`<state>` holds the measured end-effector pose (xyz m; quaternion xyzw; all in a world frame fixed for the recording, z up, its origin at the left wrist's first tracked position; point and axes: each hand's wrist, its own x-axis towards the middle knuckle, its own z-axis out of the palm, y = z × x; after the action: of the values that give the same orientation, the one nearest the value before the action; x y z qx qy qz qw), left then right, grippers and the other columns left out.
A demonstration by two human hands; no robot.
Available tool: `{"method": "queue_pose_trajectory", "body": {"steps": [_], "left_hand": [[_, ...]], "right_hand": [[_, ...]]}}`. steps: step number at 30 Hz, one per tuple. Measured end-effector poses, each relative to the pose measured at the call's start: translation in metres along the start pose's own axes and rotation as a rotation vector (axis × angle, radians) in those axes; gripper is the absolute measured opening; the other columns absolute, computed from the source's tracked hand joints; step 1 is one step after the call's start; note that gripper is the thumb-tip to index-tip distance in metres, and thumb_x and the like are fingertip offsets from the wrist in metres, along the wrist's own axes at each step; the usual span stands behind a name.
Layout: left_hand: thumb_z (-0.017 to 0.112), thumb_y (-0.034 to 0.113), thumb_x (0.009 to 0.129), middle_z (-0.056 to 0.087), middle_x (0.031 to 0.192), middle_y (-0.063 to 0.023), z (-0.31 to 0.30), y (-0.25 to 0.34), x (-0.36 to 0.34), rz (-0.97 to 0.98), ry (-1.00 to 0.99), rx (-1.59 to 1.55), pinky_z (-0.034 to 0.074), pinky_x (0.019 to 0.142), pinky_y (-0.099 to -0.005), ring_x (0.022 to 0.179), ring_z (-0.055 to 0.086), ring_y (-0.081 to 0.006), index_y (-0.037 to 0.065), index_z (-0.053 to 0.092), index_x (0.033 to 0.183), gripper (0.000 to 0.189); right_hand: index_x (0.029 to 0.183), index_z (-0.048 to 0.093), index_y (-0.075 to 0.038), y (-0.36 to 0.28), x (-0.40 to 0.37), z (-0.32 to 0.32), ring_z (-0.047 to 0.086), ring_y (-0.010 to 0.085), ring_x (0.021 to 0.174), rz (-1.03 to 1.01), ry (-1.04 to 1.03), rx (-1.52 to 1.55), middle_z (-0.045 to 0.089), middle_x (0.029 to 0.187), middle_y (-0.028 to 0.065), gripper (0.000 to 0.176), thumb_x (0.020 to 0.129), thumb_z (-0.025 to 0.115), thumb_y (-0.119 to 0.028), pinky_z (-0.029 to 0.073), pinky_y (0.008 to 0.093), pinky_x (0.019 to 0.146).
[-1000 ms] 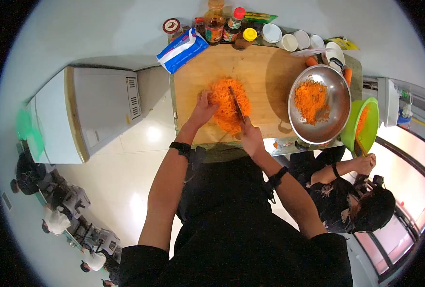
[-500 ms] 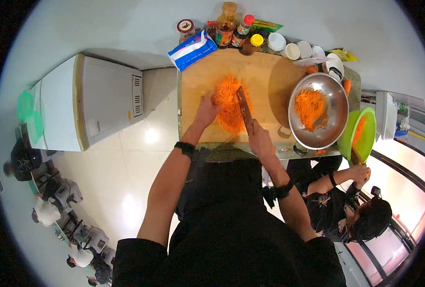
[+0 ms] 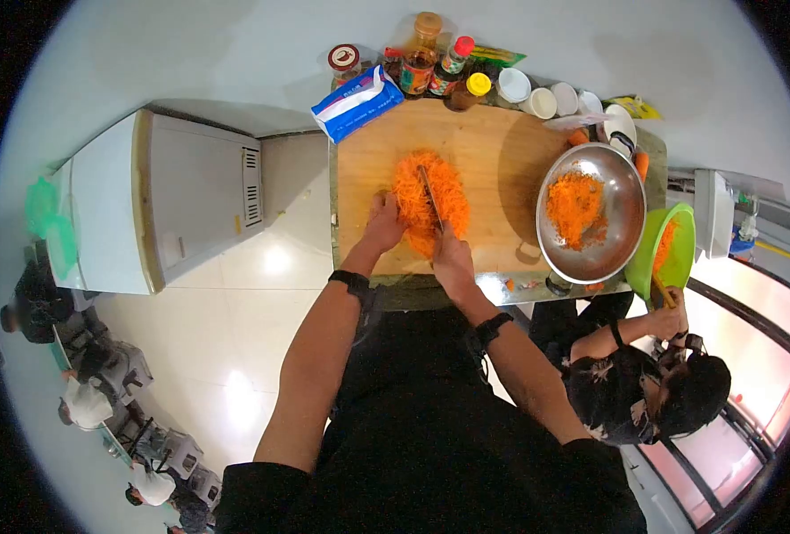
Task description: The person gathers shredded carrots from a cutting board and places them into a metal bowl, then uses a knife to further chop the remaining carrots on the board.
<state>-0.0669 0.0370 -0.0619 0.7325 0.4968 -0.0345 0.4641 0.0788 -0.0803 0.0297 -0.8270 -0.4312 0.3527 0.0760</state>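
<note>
Clearly, the first danger is a cut: my right hand (image 3: 453, 260) is wrapped around the handle of the knife (image 3: 429, 191), whose blade slants across the heap of shredded carrot (image 3: 449, 189), left of centre on the wooden board (image 3: 364, 165); my left hand (image 3: 384, 224) is at the heap's left edge, bent in toward the shreds, though I cannot tell whether it pinches any; with the blade so near that hand, a stroke drifting left could, I judge, nick me, and loose strands underneath might make the edge slide rather than bite; pressing hard on one side could also push shreds outward over the wood; to my right, the metal bowl (image 3: 624, 209) has more of the same in it and the green bowl (image 3: 679, 258) is close to the co-worker's hand (image 3: 668, 320), so a wide swing on that side might knock either one and spill what it holds
</note>
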Motion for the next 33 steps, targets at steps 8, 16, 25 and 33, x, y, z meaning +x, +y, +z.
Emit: {"method": "queue_pose_trajectory", "body": {"steps": [8, 16, 25, 33], "left_hand": [[0.068, 0.03, 0.091, 0.013, 0.156, -0.0317, -0.006, 0.001, 0.004, 0.003, -0.154, 0.007, 0.031, 0.113, -0.0519, 0.143, 0.023, -0.0466, -0.001, 0.018, 0.152, 0.085], [0.069, 0.028, 0.091, 0.014, 0.154, -0.0341, -0.004, -0.002, 0.001, 0.023, -0.122, 0.007, 0.04, 0.106, -0.0537, 0.134, 0.038, -0.0495, 0.004, 0.018, 0.152, 0.083], [0.07, 0.027, 0.091, 0.015, 0.155, -0.0316, 0.001, -0.006, 0.004, 0.095, -0.084, -0.001, 0.033, 0.112, -0.0521, 0.144, 0.019, -0.0474, -0.001, 0.022, 0.147, 0.079], [0.069, 0.027, 0.091, 0.009, 0.157, -0.0285, -0.011, 0.01, 0.004, -0.055, -0.196, 0.005, 0.032, 0.113, -0.0542, 0.141, 0.024, -0.0485, 0.001, 0.013, 0.153, 0.087]], "right_hand": [[0.121, 0.051, -0.002, 0.012, -0.001, -0.023, 0.061, 0.0505, 0.077, -0.091, 0.046, 0.094, 0.063, 0.08, 0.0307, 0.03, 0.102, 0.046, -0.026, 0.048, 0.0571, 0.065], [0.113, 0.049, -0.006, 0.025, -0.037, -0.058, 0.063, 0.053, 0.077, 0.015, 0.016, 0.07, 0.063, 0.078, 0.0329, 0.022, 0.101, 0.046, -0.025, 0.049, 0.0617, 0.065], [0.128, 0.049, -0.003, 0.022, -0.001, -0.023, 0.061, 0.0515, 0.087, 0.034, 0.003, 0.06, 0.064, 0.087, 0.0325, 0.037, 0.102, 0.044, -0.029, 0.048, 0.0571, 0.074], [0.122, 0.053, -0.003, 0.04, -0.006, -0.056, 0.061, 0.0494, 0.09, -0.081, -0.01, 0.132, 0.065, 0.089, 0.0298, 0.035, 0.101, 0.047, -0.03, 0.047, 0.0549, 0.074]]}}
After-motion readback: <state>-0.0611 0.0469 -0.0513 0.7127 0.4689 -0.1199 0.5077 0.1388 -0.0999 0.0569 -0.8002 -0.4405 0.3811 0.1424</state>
